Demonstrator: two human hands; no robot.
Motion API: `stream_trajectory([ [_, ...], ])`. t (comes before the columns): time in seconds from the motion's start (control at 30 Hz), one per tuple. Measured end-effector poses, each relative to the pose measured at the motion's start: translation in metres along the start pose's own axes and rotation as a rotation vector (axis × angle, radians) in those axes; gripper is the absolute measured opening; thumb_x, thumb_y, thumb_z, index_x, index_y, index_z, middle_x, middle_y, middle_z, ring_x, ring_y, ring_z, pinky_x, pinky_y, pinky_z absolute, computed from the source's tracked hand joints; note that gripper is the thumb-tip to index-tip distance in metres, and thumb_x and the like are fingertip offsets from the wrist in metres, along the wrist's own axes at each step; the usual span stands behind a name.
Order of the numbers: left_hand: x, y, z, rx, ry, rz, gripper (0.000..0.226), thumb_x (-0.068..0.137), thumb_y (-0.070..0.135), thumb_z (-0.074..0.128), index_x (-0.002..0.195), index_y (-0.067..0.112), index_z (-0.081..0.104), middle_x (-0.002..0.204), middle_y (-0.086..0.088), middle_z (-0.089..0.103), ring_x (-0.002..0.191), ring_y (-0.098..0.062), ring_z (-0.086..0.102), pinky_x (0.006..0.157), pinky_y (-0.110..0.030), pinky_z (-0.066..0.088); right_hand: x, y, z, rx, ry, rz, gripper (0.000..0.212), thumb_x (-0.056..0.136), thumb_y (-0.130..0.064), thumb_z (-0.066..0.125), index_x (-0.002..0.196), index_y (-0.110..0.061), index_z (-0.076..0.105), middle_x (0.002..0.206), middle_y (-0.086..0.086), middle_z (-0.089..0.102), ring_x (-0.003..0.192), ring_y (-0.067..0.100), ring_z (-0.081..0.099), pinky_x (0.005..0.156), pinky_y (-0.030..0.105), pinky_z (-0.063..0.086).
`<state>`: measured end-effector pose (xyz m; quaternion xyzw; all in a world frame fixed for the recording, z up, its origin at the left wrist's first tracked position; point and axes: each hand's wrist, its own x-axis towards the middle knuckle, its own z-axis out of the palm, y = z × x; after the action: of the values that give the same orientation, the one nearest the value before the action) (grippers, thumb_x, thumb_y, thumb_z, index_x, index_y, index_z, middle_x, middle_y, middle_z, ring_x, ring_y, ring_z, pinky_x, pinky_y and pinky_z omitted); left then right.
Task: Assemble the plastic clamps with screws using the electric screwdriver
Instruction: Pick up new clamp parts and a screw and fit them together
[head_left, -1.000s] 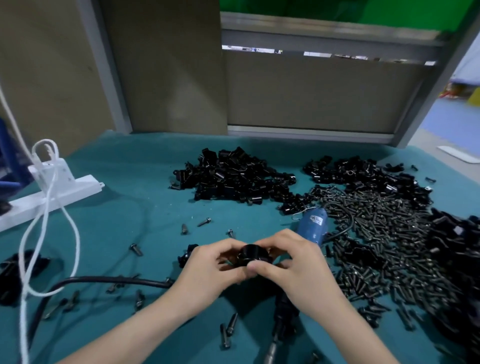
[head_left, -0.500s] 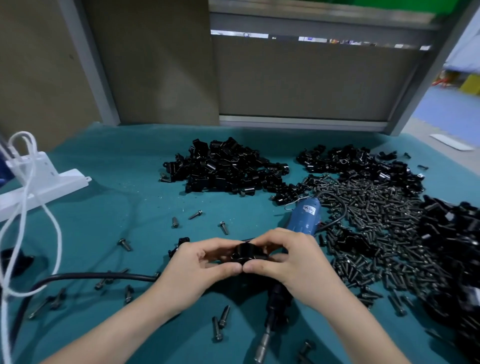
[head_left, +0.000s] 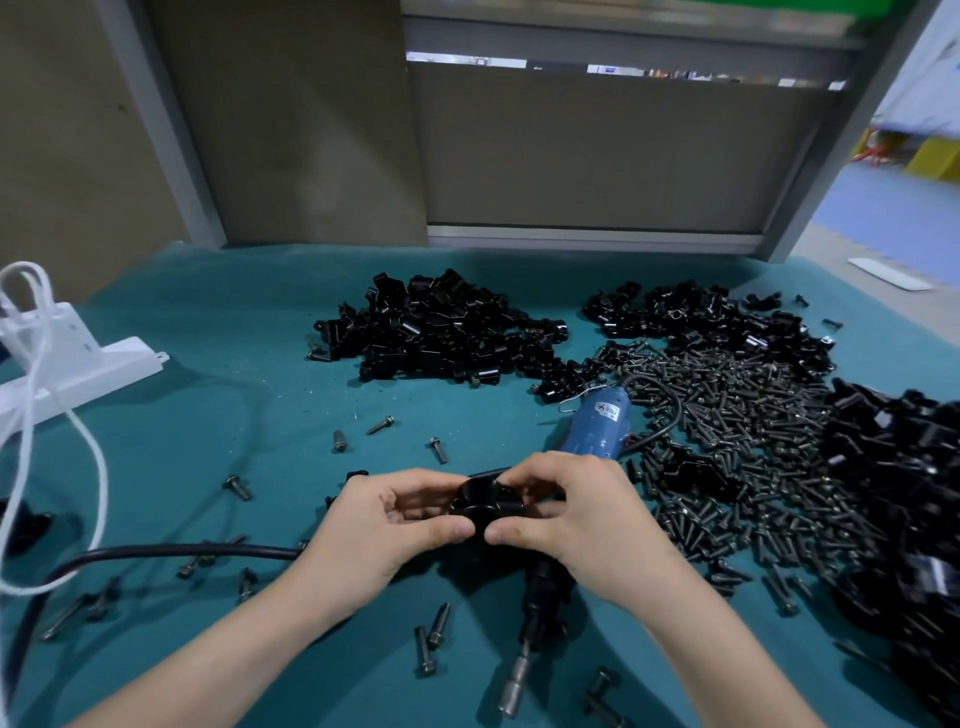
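A black plastic clamp (head_left: 480, 503) is held just above the teal table, pinched from both sides. My left hand (head_left: 387, 530) grips its left side with thumb and fingers; my right hand (head_left: 576, 519) grips its right side, the two thumbs almost touching in front. The blue electric screwdriver (head_left: 597, 426) lies on the table beneath and behind my hands, its metal bit (head_left: 514, 691) pointing toward me. A big heap of dark screws (head_left: 737, 447) spreads to the right. Piles of black clamp parts (head_left: 436, 332) lie behind.
More black clamp parts sit at the back right (head_left: 701, 322) and far right (head_left: 904, 493). Loose screws (head_left: 431, 644) are scattered over the teal table (head_left: 208, 395). A black cable (head_left: 156, 553) runs left; a white bracket (head_left: 78, 358) and white cord (head_left: 93, 467) stand at the left edge.
Both hands keep pinching the clamp and have turned it slightly between the fingers. The view has tilted down a little, so everything sits higher in frame.
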<state>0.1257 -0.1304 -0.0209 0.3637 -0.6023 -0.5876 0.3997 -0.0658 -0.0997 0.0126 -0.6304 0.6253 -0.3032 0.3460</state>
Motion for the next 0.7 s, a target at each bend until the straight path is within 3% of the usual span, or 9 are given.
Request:
stream_trajectory([
  [0.13, 0.001, 0.001, -0.001, 0.041, 0.032, -0.003, 0.027, 0.057, 0.016, 0.079, 0.082, 0.026, 0.080, 0.106, 0.011, 0.074, 0.087, -0.006, 0.069, 0.076, -0.013, 0.051, 0.000, -0.001, 0.001, -0.016, 0.008, -0.007, 0.031, 0.069, -0.022, 0.087, 0.096, -0.021, 0.072, 0.093, -0.004, 0.068, 0.083, 0.014, 0.070, 0.084, 0.036, 0.056],
  [0.23, 0.001, 0.002, 0.000, 0.025, 0.020, -0.013, 0.028, 0.059, 0.012, 0.078, 0.086, 0.021, 0.080, 0.102, 0.003, 0.075, 0.088, -0.012, 0.070, 0.076, -0.015, 0.052, -0.001, -0.001, 0.002, -0.010, 0.033, 0.005, 0.033, 0.068, -0.026, 0.088, 0.098, -0.022, 0.073, 0.092, -0.005, 0.069, 0.085, 0.013, 0.069, 0.085, 0.036, 0.056],
  [0.53, 0.002, -0.001, -0.002, 0.045, 0.027, -0.034, 0.033, 0.056, 0.025, 0.081, 0.089, 0.030, 0.079, 0.091, -0.009, 0.076, 0.081, -0.013, 0.072, 0.073, -0.017, 0.054, -0.003, -0.005, -0.001, -0.029, 0.013, 0.026, 0.039, 0.068, -0.025, 0.088, 0.104, -0.021, 0.073, 0.095, -0.006, 0.070, 0.086, 0.009, 0.069, 0.089, 0.031, 0.055],
  [0.63, 0.003, -0.002, -0.002, 0.055, 0.038, -0.033, 0.034, 0.054, 0.027, 0.081, 0.088, 0.031, 0.079, 0.089, -0.008, 0.076, 0.078, -0.013, 0.072, 0.071, -0.017, 0.054, -0.011, -0.015, -0.016, 0.044, -0.085, -0.014, 0.056, 0.059, -0.040, 0.088, 0.110, -0.030, 0.067, 0.097, -0.009, 0.070, 0.091, 0.005, 0.068, 0.088, 0.023, 0.054],
  [0.7, 0.004, -0.004, -0.003, 0.043, 0.051, -0.046, 0.035, 0.051, 0.029, 0.082, 0.086, 0.032, 0.079, 0.087, -0.009, 0.076, 0.076, -0.012, 0.072, 0.071, -0.017, 0.055, -0.010, -0.017, -0.041, 0.135, -0.030, -0.051, 0.060, 0.056, -0.054, 0.080, 0.112, -0.040, 0.063, 0.095, -0.012, 0.071, 0.088, 0.001, 0.069, 0.079, 0.013, 0.053],
])
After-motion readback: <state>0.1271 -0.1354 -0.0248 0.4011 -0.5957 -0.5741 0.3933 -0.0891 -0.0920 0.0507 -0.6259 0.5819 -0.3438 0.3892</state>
